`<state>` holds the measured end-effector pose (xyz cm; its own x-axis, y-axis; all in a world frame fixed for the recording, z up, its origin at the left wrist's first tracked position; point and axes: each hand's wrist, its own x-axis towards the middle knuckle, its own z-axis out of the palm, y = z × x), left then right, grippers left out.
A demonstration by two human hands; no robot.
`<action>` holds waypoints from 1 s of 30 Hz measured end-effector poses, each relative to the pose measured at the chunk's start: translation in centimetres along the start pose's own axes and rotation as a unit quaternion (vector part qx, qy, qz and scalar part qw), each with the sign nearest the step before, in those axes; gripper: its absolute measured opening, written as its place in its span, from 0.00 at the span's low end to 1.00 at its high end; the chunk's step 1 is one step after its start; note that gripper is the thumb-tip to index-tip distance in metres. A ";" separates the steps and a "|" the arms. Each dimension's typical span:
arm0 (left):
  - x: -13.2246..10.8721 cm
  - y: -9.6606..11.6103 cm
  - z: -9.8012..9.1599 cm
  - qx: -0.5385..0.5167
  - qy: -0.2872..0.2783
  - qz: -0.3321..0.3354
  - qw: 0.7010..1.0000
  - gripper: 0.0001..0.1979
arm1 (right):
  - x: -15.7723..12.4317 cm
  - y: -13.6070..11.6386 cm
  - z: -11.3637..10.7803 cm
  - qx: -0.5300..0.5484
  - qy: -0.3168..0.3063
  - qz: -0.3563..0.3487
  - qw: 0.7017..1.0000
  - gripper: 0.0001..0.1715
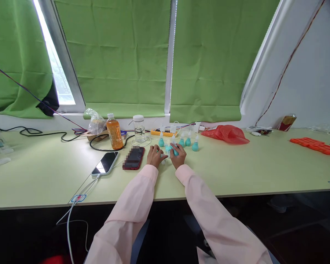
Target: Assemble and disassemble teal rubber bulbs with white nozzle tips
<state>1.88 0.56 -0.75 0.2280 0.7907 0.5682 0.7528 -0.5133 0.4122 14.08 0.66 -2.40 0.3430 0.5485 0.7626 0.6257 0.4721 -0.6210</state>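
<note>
Small teal bulbs with clear pointed tips stand on the pale table: one bulb (161,141) behind my hands, another bulb (195,146) at the right end of the group, several between. My right hand (178,156) is closed around a teal bulb (175,151), its tip pointing up and back. My left hand (155,157) lies just left of it, fingers curled round a small clear and teal piece (162,156) that they partly cover. More teal shows between the two hands, too small to make out.
Left of my hands lie a red-edged phone (134,158) and a white phone (105,163) with cables. Behind stand an orange drink bottle (114,132) and a clear jar (139,129). A red plastic bag (227,134) and orange trays (316,145) lie to the right.
</note>
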 end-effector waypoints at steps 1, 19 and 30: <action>0.0 0.0 0.1 0.018 -0.007 0.007 1.000 0.11 | 0.1 0.0 0.0 0.008 0.003 0.011 1.000 0.20; -0.2 -0.1 0.3 0.017 0.036 -0.002 0.999 0.12 | 0.8 0.0 -0.1 0.365 -0.146 0.243 0.887 0.14; 0.4 -0.8 0.5 -0.136 0.125 -0.034 0.982 0.07 | 1.0 -0.2 -0.4 0.470 -0.264 0.325 0.777 0.12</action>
<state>1.69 1.44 -1.24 -0.0015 0.7363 0.6766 0.5599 -0.5600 0.6106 14.56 0.87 -1.42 -0.1186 0.9714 0.2055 -0.4326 0.1357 -0.8913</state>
